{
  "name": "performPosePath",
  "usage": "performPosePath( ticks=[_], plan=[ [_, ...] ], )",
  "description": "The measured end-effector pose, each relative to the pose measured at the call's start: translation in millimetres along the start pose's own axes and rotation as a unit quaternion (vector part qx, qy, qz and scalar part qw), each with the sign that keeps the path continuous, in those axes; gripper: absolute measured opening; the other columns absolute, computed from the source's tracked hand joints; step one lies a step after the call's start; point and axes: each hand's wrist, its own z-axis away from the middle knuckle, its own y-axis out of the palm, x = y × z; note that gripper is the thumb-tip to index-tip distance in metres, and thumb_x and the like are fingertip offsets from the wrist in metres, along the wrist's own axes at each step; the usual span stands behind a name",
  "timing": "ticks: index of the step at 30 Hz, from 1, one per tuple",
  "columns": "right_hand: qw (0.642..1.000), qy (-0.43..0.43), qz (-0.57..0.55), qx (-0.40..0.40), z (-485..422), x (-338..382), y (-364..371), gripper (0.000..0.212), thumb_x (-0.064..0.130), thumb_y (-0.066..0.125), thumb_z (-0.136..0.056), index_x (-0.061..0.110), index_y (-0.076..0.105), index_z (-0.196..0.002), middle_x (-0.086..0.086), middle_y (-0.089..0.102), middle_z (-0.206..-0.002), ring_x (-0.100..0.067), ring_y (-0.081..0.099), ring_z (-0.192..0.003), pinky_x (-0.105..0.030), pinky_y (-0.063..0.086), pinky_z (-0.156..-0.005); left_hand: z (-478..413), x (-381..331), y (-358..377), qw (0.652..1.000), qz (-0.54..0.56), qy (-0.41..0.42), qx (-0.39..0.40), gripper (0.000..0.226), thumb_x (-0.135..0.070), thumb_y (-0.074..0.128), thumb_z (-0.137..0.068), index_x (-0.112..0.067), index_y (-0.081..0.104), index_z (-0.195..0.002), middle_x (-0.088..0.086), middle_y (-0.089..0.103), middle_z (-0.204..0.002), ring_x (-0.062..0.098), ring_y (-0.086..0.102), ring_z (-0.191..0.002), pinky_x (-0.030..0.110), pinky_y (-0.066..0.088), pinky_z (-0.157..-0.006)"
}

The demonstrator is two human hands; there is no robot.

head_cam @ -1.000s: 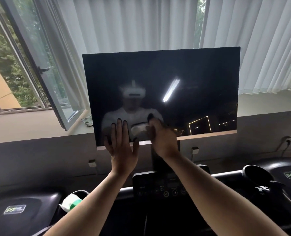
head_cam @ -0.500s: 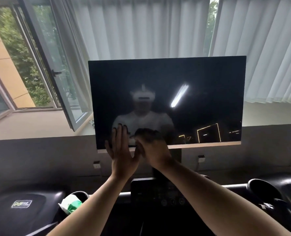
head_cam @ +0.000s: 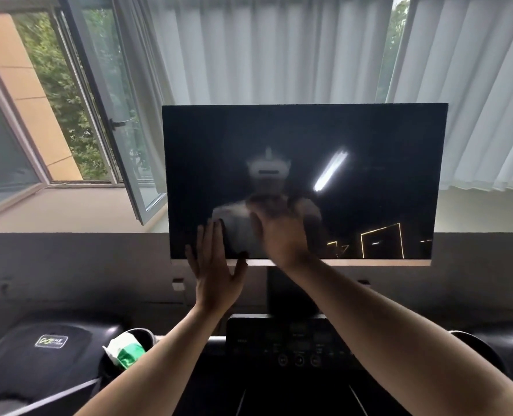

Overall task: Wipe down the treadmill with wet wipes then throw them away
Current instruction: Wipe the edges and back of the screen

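Observation:
The treadmill's big dark screen (head_cam: 369,151) stands upright in front of me and reflects me. My left hand (head_cam: 214,265) rests flat, fingers straight, on the screen's lower left part and bottom edge. Just to its right, my right hand (head_cam: 279,235) presses against the glass, blurred by motion. No wipe shows under it. Below the screen is the black control console (head_cam: 297,346) with round buttons. A white and green wet wipe pack (head_cam: 126,349) sticks out of the left cup holder.
An open window sash (head_cam: 114,121) swings inward at the left, close to the screen's edge. White curtains (head_cam: 279,49) hang behind. A neighbouring treadmill's black cover (head_cam: 51,343) lies at lower left, and a round cup holder (head_cam: 474,346) sits at lower right.
My right hand slid left toward my left hand, then up and to the right across the lower screen. My left hand stayed at the bottom left edge. The view shifted a little.

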Motion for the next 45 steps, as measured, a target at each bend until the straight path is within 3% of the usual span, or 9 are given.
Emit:
performPosePath(
  ticks=[3, 8, 15, 19, 26, 30, 36, 40, 45],
  plan=[
    [0.993, -0.098, 0.025, 0.062, 39.6, 2.0, 7.0, 0.028, 0.022, 0.062, -0.086, 0.026, 0.065, -0.114, 0.003, 0.066, -0.113, -0.026, 0.060, -0.103, -0.056, 0.037, -0.100, -3.1, -13.6, 0.2, 1.000, -0.004, -0.021, -0.021, 0.089, -0.050, 0.049, -0.081, -0.012, 0.027, -0.159, 0.006, 0.022, -0.166, 0.025, 0.011, -0.155, 0.060, 0.007, -0.121],
    [0.990, -0.131, 0.037, 0.037, 31.6, -22.2, -8.0, 0.026, 0.023, 0.066, -0.086, 0.026, 0.065, -0.111, 0.004, 0.065, -0.106, -0.025, 0.060, -0.096, -0.052, 0.041, -0.095, -25.4, -32.7, -1.3, 0.999, -0.027, 0.027, -0.009, 0.090, -0.047, 0.049, -0.081, -0.010, 0.026, -0.159, 0.008, 0.015, -0.168, 0.028, 0.010, -0.155, 0.062, 0.007, -0.120],
    [0.992, 0.032, 0.065, -0.101, -64.6, -54.2, -51.8, 0.031, 0.020, 0.064, -0.092, 0.031, 0.065, -0.121, -0.001, 0.065, -0.107, -0.027, 0.057, -0.098, -0.043, 0.036, -0.083, -82.5, -51.2, -10.3, 0.996, -0.071, 0.044, -0.003, 0.079, -0.057, 0.043, -0.090, -0.021, 0.029, -0.158, 0.010, 0.009, -0.169, 0.034, 0.006, -0.156, 0.063, 0.011, -0.119],
    [0.988, 0.088, 0.065, -0.109, -74.3, -54.1, -47.8, 0.032, 0.024, 0.056, -0.094, 0.029, 0.062, -0.125, 0.000, 0.064, -0.111, -0.028, 0.058, -0.100, -0.045, 0.039, -0.082, -84.7, -48.6, -9.2, 0.996, -0.073, 0.040, -0.013, 0.077, -0.058, 0.045, -0.090, -0.022, 0.034, -0.157, 0.009, 0.015, -0.168, 0.034, 0.011, -0.155, 0.062, 0.014, -0.118],
    [0.992, -0.093, 0.042, -0.072, -62.9, -37.7, -32.4, 0.030, 0.024, 0.063, -0.092, 0.026, 0.069, -0.122, 0.003, 0.070, -0.104, -0.026, 0.064, -0.100, -0.036, 0.024, -0.078, -117.1, -62.6, -28.6, 0.994, -0.070, 0.037, -0.071, 0.066, -0.046, 0.051, -0.085, -0.016, 0.049, -0.144, 0.010, 0.041, -0.152, 0.037, 0.040, -0.133, 0.056, 0.033, -0.107],
    [0.991, -0.027, 0.041, -0.126, -92.9, -51.6, -49.8, 0.032, 0.027, 0.059, -0.092, 0.026, 0.069, -0.123, 0.003, 0.069, -0.101, -0.027, 0.061, -0.093, -0.047, 0.040, -0.080, -168.5, -81.3, -47.2, 0.995, -0.059, 0.051, -0.065, 0.074, -0.035, 0.060, -0.090, -0.019, 0.032, -0.156, 0.007, 0.022, -0.165, 0.031, 0.021, -0.149, 0.063, 0.020, -0.117],
    [0.971, 0.141, 0.084, -0.175, -130.9, -57.1, -62.1, 0.047, 0.019, 0.062, -0.092, 0.036, 0.060, -0.136, 0.009, 0.060, -0.092, -0.017, 0.055, -0.089, -0.042, 0.027, -0.084, -216.9, -94.9, -64.5, 0.995, -0.079, 0.060, 0.022, 0.085, -0.048, 0.056, -0.095, -0.028, 0.008, -0.162, -0.004, -0.005, -0.170, 0.022, -0.015, -0.155, 0.063, -0.003, -0.121],
    [0.989, 0.056, 0.060, -0.120, -133.9, -26.8, -47.9, 0.046, 0.021, 0.052, -0.092, 0.031, 0.059, -0.137, 0.009, 0.062, -0.098, -0.018, 0.057, -0.093, -0.042, 0.025, -0.083, -219.2, -90.3, -64.0, 0.997, -0.052, 0.064, 0.013, 0.077, -0.048, 0.059, -0.093, -0.025, 0.024, -0.158, -0.006, 0.014, -0.167, 0.021, -0.004, -0.156, 0.062, 0.002, -0.121],
    [0.988, -0.045, 0.097, -0.110, -139.2, -21.7, -49.5, 0.053, 0.017, 0.070, -0.083, 0.037, 0.062, -0.133, 0.013, 0.058, -0.090, -0.015, 0.054, -0.084, -0.037, 0.018, -0.079, -218.2, -85.6, -63.5, 0.996, -0.040, 0.082, -0.026, 0.049, -0.042, 0.061, -0.093, -0.022, 0.047, -0.137, -0.006, 0.038, -0.151, 0.025, 0.010, -0.154, 0.061, 0.010, -0.119]
  ],
)
